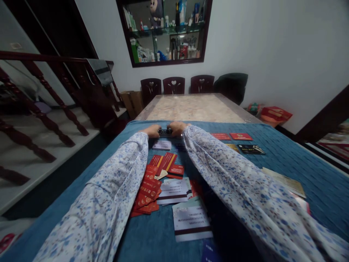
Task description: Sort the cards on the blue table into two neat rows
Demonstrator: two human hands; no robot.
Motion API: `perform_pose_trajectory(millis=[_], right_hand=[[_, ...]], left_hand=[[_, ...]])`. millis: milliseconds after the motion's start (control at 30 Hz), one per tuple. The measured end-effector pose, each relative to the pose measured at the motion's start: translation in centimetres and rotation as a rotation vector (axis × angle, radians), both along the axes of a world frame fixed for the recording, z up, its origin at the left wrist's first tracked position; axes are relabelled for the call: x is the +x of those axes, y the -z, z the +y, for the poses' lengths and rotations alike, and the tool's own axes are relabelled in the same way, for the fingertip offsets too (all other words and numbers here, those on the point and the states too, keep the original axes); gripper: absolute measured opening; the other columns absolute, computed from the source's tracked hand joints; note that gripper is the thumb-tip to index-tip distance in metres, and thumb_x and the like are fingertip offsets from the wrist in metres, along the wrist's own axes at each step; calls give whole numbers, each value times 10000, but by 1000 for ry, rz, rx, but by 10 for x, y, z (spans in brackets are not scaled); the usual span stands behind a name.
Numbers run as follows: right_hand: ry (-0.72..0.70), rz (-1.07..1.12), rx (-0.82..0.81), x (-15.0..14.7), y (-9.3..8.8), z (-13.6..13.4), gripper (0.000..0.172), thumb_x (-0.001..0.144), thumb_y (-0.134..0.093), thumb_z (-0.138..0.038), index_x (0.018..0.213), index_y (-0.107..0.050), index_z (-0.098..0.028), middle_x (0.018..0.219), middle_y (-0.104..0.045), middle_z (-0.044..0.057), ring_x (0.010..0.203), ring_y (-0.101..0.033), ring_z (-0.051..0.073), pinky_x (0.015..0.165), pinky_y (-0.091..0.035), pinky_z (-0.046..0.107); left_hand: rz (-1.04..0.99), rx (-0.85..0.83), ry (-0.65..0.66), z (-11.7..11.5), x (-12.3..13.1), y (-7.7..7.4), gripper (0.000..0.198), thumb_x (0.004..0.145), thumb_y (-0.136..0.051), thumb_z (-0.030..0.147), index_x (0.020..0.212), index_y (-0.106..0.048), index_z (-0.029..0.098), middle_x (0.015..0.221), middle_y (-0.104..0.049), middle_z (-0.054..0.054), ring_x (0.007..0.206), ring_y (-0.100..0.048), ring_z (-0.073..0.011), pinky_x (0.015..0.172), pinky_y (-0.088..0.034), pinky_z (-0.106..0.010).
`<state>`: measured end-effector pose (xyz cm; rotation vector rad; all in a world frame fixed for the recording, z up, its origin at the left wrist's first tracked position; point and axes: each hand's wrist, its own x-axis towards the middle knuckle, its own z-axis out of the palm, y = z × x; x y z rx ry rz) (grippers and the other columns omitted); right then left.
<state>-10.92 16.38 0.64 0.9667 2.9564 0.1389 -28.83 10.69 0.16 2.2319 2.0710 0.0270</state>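
Table (191, 103) runs on past cloth's far edge, giving room ahead. Cloth (109, 160) extends left of left sleeve (100, 196). Arms reach forward, nearly straight, hands close together near cloth's far edge. Left hand (152, 131), right hand (177, 128) pinch opposite ends of dark card (165, 131), between them. White pack (161, 145) just nearer.

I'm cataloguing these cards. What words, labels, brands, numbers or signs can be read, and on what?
No text is readable.
Fanned red cards: gold print, blurred.
White striped card: lines too small.
Black card: lettering blurred.
Dark item between left hand and right hand: marks too small.
Red shelf package: too small.
Other cards: blurred or too small.
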Motion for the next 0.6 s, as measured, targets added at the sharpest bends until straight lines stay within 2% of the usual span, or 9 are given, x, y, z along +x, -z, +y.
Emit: perform_pose_trajectory(millis=[100,233,433,600], right_hand=[[14,-25,-17,3,-8,-8,593,826,-773,-356,1385,-660,-193,1350,-681,148,1175,-649,247,853,-497,269],[-4,-13,15,7,-18,-21,555,856,-745,-377,1386,-665,-234,1376,-669,139,1262,-617,288,926,-501,322],[-26,31,92,15,-29,-46,432,911,-682,-355,1319,-718,-217,1321,-691,148,1223,-637,293,905,-486,327],[-61,80,98,21,-35,-69,349,958,-627,-365,1235,-756,-196,1265,-705,156,1165,-649,283,872,-456,316]], left_hand=[[9,-12,-21,-6,-2,-2,596,676,-672,138,1272,-676,132,1222,-746,-127,1091,-694,-269,961,-537,-311],[28,44,-45,-15,-5,-5,567,672,-659,146,1237,-688,183,1196,-758,-81,1100,-689,-245,937,-522,-260],[56,110,-71,-36,-9,-10,466,735,-633,149,1194,-688,204,1257,-734,-61,1185,-646,-218,1010,-483,-244],[36,140,-83,-65,-9,-15,416,790,-608,133,1193,-697,186,1262,-710,-69,1099,-679,-200,989,-501,-226]])
